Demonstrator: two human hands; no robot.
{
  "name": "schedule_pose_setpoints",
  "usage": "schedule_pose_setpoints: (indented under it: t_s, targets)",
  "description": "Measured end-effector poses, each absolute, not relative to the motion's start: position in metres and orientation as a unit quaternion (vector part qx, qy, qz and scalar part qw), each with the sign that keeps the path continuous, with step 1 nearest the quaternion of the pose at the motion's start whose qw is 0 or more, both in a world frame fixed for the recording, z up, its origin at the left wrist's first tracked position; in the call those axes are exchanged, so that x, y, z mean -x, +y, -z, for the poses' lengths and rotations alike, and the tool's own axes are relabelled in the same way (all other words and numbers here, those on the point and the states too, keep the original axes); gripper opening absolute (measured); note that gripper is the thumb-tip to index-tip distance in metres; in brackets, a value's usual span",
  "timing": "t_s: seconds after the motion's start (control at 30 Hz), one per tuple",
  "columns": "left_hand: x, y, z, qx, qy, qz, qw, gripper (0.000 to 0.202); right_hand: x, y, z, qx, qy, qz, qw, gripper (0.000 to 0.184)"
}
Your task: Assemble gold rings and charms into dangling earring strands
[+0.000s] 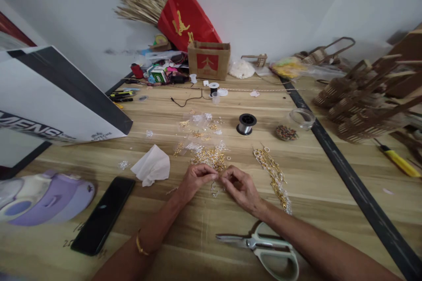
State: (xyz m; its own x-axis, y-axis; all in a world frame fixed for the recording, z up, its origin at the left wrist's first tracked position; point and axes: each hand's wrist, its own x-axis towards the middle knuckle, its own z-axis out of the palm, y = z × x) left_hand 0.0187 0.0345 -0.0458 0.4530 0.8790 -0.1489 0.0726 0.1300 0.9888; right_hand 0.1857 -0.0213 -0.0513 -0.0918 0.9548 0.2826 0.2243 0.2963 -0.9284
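My left hand (197, 179) and my right hand (240, 185) meet fingertip to fingertip over the table, each in a pinch. Between them hangs a thin silvery chain (215, 191), its lower end near the wood. Which fingers grip it, and any small part held there, is too small to make out. Just beyond my fingers lies a heap of gold and silver jewelry findings (209, 156). To the right of my right hand, a bundle of gold and silver chains (273, 173) is laid out. Under my right forearm rest scissors (260, 246) with pale handles.
A wire spool (246, 124) and a jar of beads (290, 129) stand beyond my hands. At left are a tissue (151, 166), a phone (103, 216), a purple-and-white bottle (49, 199) and a large box (62, 96). Small woven baskets (359, 101) crowd the right; a paper bag (209, 61) stands behind.
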Motion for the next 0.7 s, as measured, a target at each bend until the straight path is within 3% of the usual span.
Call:
schedule_pose_setpoints:
  t_s: [0.7]
  targets:
    - [-0.0181,0.0341,0.045,-0.564,0.401,-0.319,0.647,0.009,-0.1857,-0.0218,0.0512,0.46,-0.645,-0.364,0.489,0.011]
